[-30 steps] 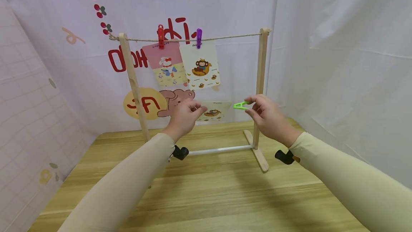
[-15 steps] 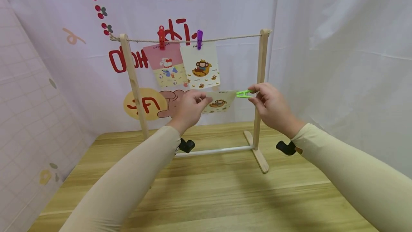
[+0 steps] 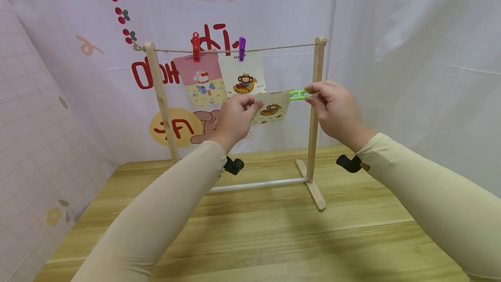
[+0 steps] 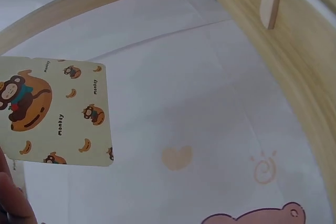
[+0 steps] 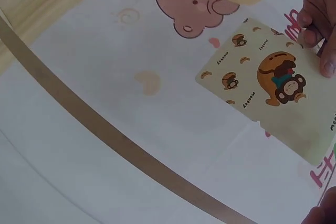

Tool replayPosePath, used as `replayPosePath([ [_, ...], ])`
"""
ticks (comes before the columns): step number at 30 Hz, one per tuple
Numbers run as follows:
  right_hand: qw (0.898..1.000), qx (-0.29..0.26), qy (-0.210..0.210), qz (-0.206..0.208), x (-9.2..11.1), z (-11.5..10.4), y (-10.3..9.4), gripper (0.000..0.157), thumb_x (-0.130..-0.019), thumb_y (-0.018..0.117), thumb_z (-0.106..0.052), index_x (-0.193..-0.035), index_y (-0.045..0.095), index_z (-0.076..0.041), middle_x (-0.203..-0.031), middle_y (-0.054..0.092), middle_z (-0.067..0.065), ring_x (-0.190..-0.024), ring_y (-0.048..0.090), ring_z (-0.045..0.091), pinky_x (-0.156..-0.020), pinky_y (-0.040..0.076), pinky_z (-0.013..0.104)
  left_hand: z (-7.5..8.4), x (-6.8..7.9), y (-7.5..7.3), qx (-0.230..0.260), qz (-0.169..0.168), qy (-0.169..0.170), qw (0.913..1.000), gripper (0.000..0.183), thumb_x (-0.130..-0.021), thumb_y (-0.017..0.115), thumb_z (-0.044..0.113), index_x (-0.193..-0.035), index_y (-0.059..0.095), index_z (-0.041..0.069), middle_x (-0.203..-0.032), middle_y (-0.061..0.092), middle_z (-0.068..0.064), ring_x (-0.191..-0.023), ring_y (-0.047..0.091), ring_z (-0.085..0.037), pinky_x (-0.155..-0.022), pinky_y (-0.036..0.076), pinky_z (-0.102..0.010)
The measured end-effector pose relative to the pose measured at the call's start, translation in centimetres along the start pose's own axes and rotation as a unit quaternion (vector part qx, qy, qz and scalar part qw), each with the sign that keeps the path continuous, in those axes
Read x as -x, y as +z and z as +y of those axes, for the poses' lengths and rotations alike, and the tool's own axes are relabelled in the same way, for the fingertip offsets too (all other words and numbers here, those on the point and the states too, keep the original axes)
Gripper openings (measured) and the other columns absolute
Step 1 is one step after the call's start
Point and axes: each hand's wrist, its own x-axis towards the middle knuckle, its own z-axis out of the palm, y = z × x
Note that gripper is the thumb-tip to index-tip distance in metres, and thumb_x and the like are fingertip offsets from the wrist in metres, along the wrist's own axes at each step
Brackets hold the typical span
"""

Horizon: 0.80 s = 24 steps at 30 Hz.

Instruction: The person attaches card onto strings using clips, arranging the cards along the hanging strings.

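My left hand [image 3: 237, 116] pinches a cream monkey-print card [image 3: 272, 107] by its left edge, in front of the rack. In the right wrist view the same card [image 5: 247, 85] shows its banana-and-monkey pattern beside the left fingers. A bright green clothespin [image 3: 299, 95] is pinched in my right hand [image 3: 334, 105], its tip right at the card's upper right corner. Behind, a pink-and-yellow card [image 3: 201, 79] hangs from the twine [image 3: 282, 48] by a red clothespin [image 3: 196, 47]. Another monkey card [image 3: 242, 73] hangs by a purple clothespin [image 3: 242, 49], its lower part covered.
The wooden rack has a left post [image 3: 161, 99], a right post [image 3: 315, 116], a foot [image 3: 313, 190] and a white lower bar [image 3: 258, 185]. It stands on a wood-grain table [image 3: 250, 238]. A printed white cloth [image 3: 282, 3] hangs behind.
Both hands have risen toward the twine, carrying the card and the green clothespin. The clothespin has come from apart to the card's corner, and the card now overlaps the hanging monkey card.
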Motion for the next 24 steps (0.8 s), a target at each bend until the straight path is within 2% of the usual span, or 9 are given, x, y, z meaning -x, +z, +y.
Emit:
replayPosePath([
  [1, 1.000, 0.008, -0.004, 0.006, -0.3, 0.0, -0.1, 0.015, -0.098, 0.070, 0.002, -0.112, 0.074, 0.005, -0.100, 0.071, 0.017, -0.072, 0.052, 0.016, -0.064, 0.034, 0.016, 0.2, -0.2, 0.0, -0.004, 0.002, 0.002, 1.0000, 0.026, -0.106, 0.066, 0.034, -0.099, 0.074, 0.010, -0.094, 0.058, -0.003, -0.073, 0.048, -0.021, -0.080, 0.045, -0.033],
  [2, 1.000, 0.014, -0.007, 0.010, -0.7, 0.0, -0.2, 0.015, -0.098, 0.070, 0.001, -0.112, 0.074, 0.005, -0.101, 0.072, 0.017, -0.072, 0.052, 0.016, -0.064, 0.034, 0.017, 0.5, -0.4, 0.0, -0.004, 0.004, 0.002, 1.0000, 0.025, -0.105, 0.066, 0.034, -0.101, 0.075, 0.011, -0.096, 0.058, -0.003, -0.072, 0.047, -0.019, -0.069, 0.040, -0.034],
  [3, 1.000, 0.020, -0.011, 0.014, -1.0, 0.0, -0.3, 0.015, -0.098, 0.070, 0.001, -0.112, 0.074, 0.006, -0.102, 0.072, 0.018, -0.073, 0.053, 0.016, -0.064, 0.034, 0.017, 0.8, -0.6, 0.0, -0.009, 0.007, -0.001, 0.9999, 0.025, -0.105, 0.066, 0.035, -0.103, 0.075, 0.013, -0.096, 0.059, -0.003, -0.069, 0.046, -0.019, -0.066, 0.039, -0.033],
  [5, 0.999, 0.028, -0.019, 0.022, -1.7, -0.2, -0.5, 0.016, -0.098, 0.070, 0.000, -0.112, 0.074, 0.006, -0.103, 0.073, 0.019, -0.073, 0.054, 0.018, -0.064, 0.034, 0.018, 1.4, -1.0, 0.0, -0.010, 0.015, -0.002, 0.9998, 0.022, -0.105, 0.066, 0.035, -0.106, 0.076, 0.015, -0.100, 0.063, -0.001, -0.068, 0.046, -0.018, -0.064, 0.040, -0.031],
  [8, 0.998, 0.039, -0.028, 0.032, -2.7, -0.3, -0.8, 0.016, -0.098, 0.071, -0.001, -0.112, 0.075, 0.006, -0.106, 0.075, 0.020, -0.075, 0.057, 0.022, -0.065, 0.034, 0.018, 2.2, -1.7, -0.1, 0.000, 0.025, -0.005, 0.9997, 0.022, -0.105, 0.067, 0.034, -0.107, 0.077, 0.015, -0.095, 0.066, 0.000, -0.066, 0.045, -0.016, -0.060, 0.037, -0.030],
  [13, 0.997, 0.054, -0.034, 0.045, -4.3, -0.5, -1.3, 0.017, -0.099, 0.071, -0.002, -0.114, 0.076, 0.005, -0.109, 0.076, 0.020, -0.081, 0.062, 0.027, -0.069, 0.037, 0.020, 3.4, -2.7, -0.2, 0.004, 0.040, -0.010, 0.9992, 0.022, -0.104, 0.068, 0.035, -0.107, 0.077, 0.015, -0.101, 0.073, 0.002, -0.083, 0.057, -0.014, -0.067, 0.041, -0.028],
  [16, 0.996, 0.065, -0.037, 0.048, -5.2, -0.5, -1.6, 0.017, -0.099, 0.070, -0.003, -0.114, 0.076, 0.004, -0.108, 0.076, 0.020, -0.084, 0.065, 0.030, -0.070, 0.039, 0.025, 3.8, -3.2, -0.3, 0.001, 0.048, -0.014, 0.9988, 0.024, -0.104, 0.067, 0.037, -0.108, 0.077, 0.016, -0.104, 0.075, 0.003, -0.090, 0.063, -0.012, -0.071, 0.045, -0.027],
  [21, 0.995, 0.081, -0.035, 0.049, -6.5, -0.4, -1.9, 0.018, -0.100, 0.068, -0.004, -0.114, 0.077, 0.003, -0.109, 0.077, 0.019, -0.095, 0.070, 0.033, -0.074, 0.046, 0.036, 4.2, -4.1, -0.4, -0.007, 0.063, -0.010, 0.9980, 0.024, -0.104, 0.067, 0.038, -0.103, 0.077, 0.016, -0.094, 0.071, 0.002, -0.084, 0.060, -0.013, -0.069, 0.045, -0.026],
  [24, 0.994, 0.092, -0.029, 0.048, -7.1, -0.2, -2.0, 0.018, -0.101, 0.068, -0.005, -0.115, 0.077, 0.002, -0.111, 0.077, 0.018, -0.100, 0.072, 0.032, -0.076, 0.049, 0.039, 4.3, -4.6, -0.5, -0.016, 0.069, -0.011, 0.9974, 0.024, -0.105, 0.067, 0.038, -0.101, 0.075, 0.016, -0.088, 0.066, 0.001, -0.082, 0.056, -0.015, -0.069, 0.043, -0.027],
])
